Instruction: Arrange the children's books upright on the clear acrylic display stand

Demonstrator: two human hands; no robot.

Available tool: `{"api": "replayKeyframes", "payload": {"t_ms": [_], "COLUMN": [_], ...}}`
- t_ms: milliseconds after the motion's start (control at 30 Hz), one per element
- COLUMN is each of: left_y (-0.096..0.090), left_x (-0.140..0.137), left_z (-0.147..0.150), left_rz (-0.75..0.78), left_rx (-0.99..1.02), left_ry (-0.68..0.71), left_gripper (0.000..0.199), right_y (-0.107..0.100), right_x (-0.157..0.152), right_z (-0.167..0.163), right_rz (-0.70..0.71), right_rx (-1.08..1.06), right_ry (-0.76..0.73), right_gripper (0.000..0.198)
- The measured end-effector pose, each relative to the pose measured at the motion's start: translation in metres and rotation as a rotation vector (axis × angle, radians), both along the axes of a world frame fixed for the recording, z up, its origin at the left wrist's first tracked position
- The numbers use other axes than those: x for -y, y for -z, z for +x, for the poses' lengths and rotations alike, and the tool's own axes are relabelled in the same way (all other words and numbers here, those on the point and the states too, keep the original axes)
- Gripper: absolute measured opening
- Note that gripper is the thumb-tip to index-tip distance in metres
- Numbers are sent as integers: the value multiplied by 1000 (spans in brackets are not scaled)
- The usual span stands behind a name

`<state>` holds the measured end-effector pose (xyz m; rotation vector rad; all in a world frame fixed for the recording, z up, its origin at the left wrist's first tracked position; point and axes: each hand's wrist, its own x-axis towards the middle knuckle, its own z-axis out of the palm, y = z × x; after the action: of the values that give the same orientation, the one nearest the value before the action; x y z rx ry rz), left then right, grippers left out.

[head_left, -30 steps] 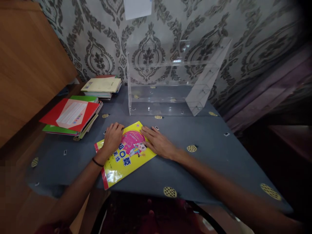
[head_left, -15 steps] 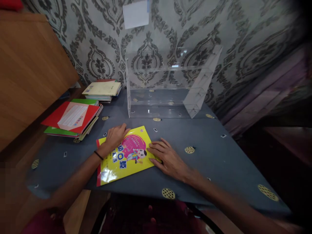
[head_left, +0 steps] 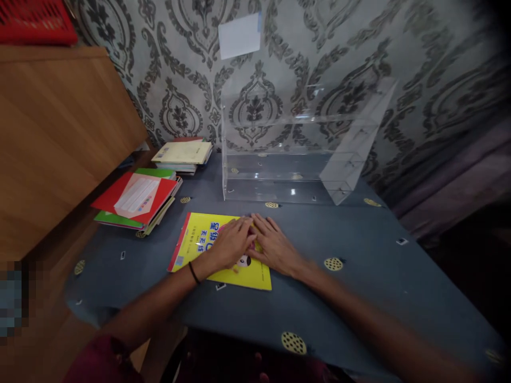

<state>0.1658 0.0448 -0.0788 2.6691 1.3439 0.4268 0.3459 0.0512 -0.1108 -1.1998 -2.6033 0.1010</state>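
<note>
A yellow workbook [head_left: 195, 234] with a red spine lies flat on the table, its spine to the left. My left hand [head_left: 235, 242] rests on the cover, fingers stretched toward the upper right. Beside it my right hand [head_left: 275, 244] lies over the book's right part, fingers out flat and touching the left hand's fingertips. Both hands hide much of the cover's pink picture and part of its lettering. A dark band circles my left wrist.
A clear acrylic rack [head_left: 279, 175] stands behind the book. To the left are a book stack with a red folder [head_left: 133, 197] on top and a further stack [head_left: 183, 152]. A wooden cabinet [head_left: 59, 133] with a red basket [head_left: 35, 24] borders the blue tablecloth [head_left: 359, 298].
The workbook has turned clockwise, so its lower edge lies nearer level. My left hand has moved right across the cover and now meets my right hand. The camera view has shifted.
</note>
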Motion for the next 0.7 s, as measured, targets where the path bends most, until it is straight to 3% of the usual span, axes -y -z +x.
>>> {"api": "replayKeyframes", "payload": {"t_ms": [300, 500, 700], "left_y": [9, 2, -15], "left_x": [-8, -22, -33], "left_z": [-114, -162, -173], "left_rz": [-80, -298, -424], "left_rx": [2, 236, 408], "left_ry": [-379, -264, -255], "left_gripper": [52, 58, 62], "right_y": [-4, -12, -18], "right_x": [1, -1, -19], "right_z": [1, -3, -70], "right_rz": [-12, -22, -92], "right_rx": [59, 80, 32], "right_ry": [9, -29, -399], "right_gripper": [70, 73, 61]}}
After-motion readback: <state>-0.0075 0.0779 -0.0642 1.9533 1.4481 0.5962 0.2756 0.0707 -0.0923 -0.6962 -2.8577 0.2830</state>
